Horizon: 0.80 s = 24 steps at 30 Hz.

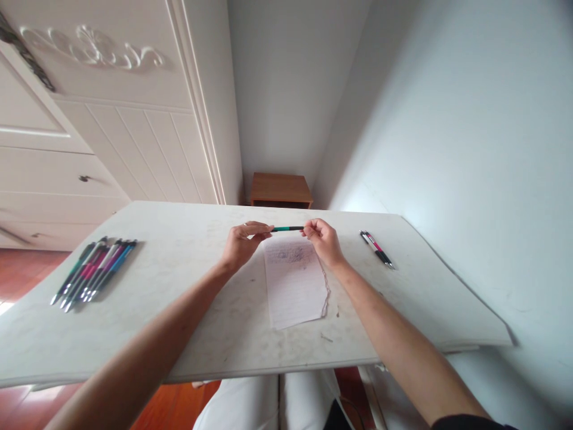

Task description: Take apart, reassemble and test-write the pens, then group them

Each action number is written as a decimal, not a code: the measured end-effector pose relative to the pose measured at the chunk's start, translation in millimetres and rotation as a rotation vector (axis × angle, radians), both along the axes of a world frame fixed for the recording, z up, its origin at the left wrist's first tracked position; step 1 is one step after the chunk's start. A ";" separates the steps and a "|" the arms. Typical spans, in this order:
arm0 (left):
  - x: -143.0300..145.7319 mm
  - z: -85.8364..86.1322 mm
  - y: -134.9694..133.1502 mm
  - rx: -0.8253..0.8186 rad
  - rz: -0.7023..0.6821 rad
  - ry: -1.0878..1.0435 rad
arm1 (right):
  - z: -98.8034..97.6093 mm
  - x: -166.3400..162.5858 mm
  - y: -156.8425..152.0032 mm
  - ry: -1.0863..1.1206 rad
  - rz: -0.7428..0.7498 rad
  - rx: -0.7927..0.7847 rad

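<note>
A green and black pen (287,229) is held level between my two hands, just above the top of a sheet of paper. My left hand (245,240) pinches its left end between thumb and fingers. The other end sits in the closed fingers of my right hand (323,240). Below lies the lined paper (295,292), with dark scribbles near its top and a ragged right edge. Which end of the pen carries the tip is hidden by my fingers.
Several pens (94,272) in various colours lie bunched at the table's left. Two pens (376,249) rest side by side on the right. The white table (215,334) meets a wall (470,149) on the right. Beyond it are a white cabinet (152,143) and a brown wooden stand (281,187).
</note>
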<state>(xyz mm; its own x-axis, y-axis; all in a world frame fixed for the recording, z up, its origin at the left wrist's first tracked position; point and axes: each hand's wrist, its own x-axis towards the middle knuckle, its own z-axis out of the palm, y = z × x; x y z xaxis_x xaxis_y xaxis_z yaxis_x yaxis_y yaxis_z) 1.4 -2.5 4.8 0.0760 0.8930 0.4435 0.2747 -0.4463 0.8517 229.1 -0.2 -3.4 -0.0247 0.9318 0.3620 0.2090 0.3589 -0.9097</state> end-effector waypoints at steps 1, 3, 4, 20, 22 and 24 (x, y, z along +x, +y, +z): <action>-0.3 0.6 0.1 -0.004 0.013 -0.003 | 0.0 -1.1 0.5 0.049 0.014 -0.003; -1.1 0.8 0.8 -0.027 0.028 -0.014 | 0.0 -3.2 0.9 0.121 0.031 -0.017; -1.5 0.5 1.2 -0.047 0.028 -0.023 | -0.1 -4.1 1.0 0.143 0.034 -0.028; 4.2 3.9 -2.7 -0.317 -0.144 -0.266 | 8.7 -5.5 -0.5 0.293 0.045 -0.135; 3.5 2.8 -1.4 -0.341 -0.138 -0.307 | 7.4 -6.0 -0.9 0.286 0.057 -0.138; 2.8 2.2 -0.2 -0.351 -0.138 -0.379 | 5.6 -6.1 -1.4 0.264 0.063 -0.141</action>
